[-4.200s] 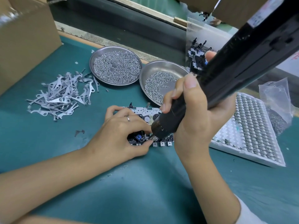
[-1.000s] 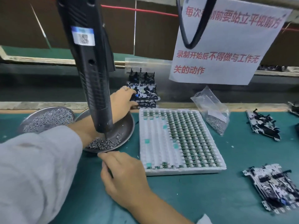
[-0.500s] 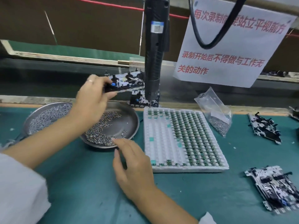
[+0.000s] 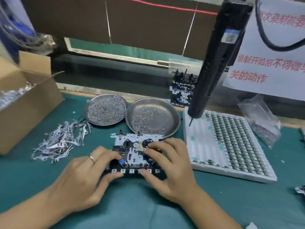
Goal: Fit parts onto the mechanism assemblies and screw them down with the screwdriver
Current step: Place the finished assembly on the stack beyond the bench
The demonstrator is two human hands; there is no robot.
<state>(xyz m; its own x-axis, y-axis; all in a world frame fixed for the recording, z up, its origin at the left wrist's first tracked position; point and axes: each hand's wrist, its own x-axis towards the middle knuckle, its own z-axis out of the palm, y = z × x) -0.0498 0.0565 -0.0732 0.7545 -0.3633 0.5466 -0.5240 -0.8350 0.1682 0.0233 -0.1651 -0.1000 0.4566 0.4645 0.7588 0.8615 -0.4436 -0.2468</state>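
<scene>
A black-and-white mechanism assembly (image 4: 132, 151) lies flat on the green mat in front of me. My left hand (image 4: 85, 176) grips its front left corner, thumb at the front edge and fingers on top by a small blue part. My right hand (image 4: 170, 171) holds its right side the same way, with the fingertips blurred. The black electric screwdriver (image 4: 211, 63) hangs free above the right side, its bit over the white tray (image 4: 203, 146); neither hand touches it.
Two metal dishes of screws (image 4: 105, 109) (image 4: 168, 121) sit behind the assembly. A pile of metal levers (image 4: 61, 142) lies at left beside a cardboard box (image 4: 28, 104). More assemblies (image 4: 181, 91) stand stacked at the back. A plastic bag (image 4: 262, 121) lies at right.
My left hand has brought an assembly from the back stack down onto the mat. My right hand has moved from the mat onto it. The view has swung left.
</scene>
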